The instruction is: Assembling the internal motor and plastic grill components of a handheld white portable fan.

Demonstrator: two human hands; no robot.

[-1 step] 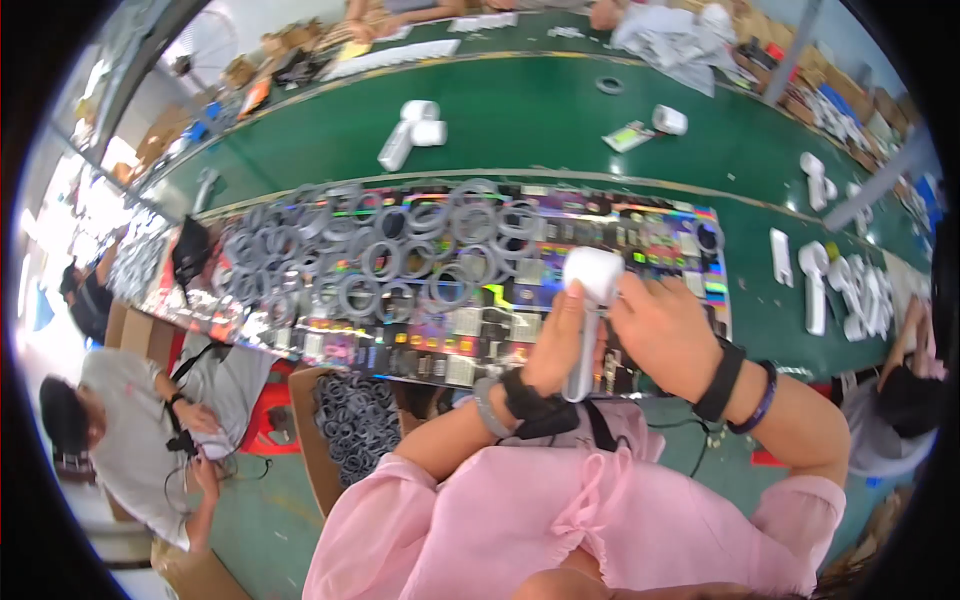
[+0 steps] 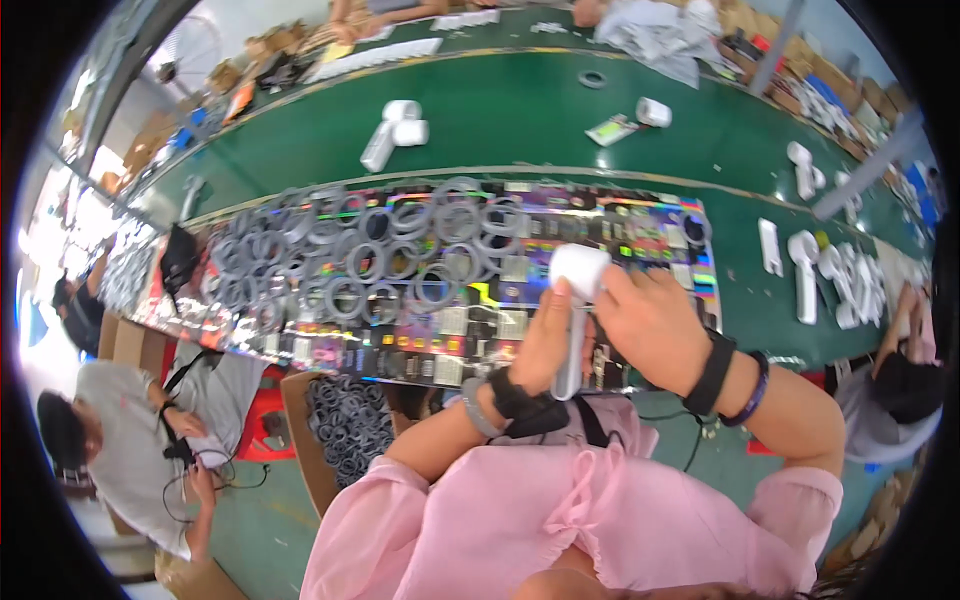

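In front of me stands a white device with a drum-shaped head (image 2: 578, 268) and a long grey-white handle (image 2: 570, 365) pointing down toward me. My left hand (image 2: 545, 340) is closed around its neck, the thumb against the underside of the head. From the other side, my right hand (image 2: 650, 315) presses bent fingers on the head's right edge; its fingertips are partly hidden. Beyond my hands and to the left, many grey rings (image 2: 370, 258) lie heaped on a shiny printed sheet (image 2: 450, 345). One more grey ring (image 2: 694, 229) lies near the sheet's right edge.
Similar white devices lie on the green table, some at the right (image 2: 804, 275) and one farther back (image 2: 395, 132). A cardboard box (image 2: 300, 420) of grey rings stands below the table edge. A seated person (image 2: 150, 430) is at the left, and another person (image 2: 905, 390) at the right.
The whole scene has slid slightly left in the view. Both hands keep their hold on the white device.
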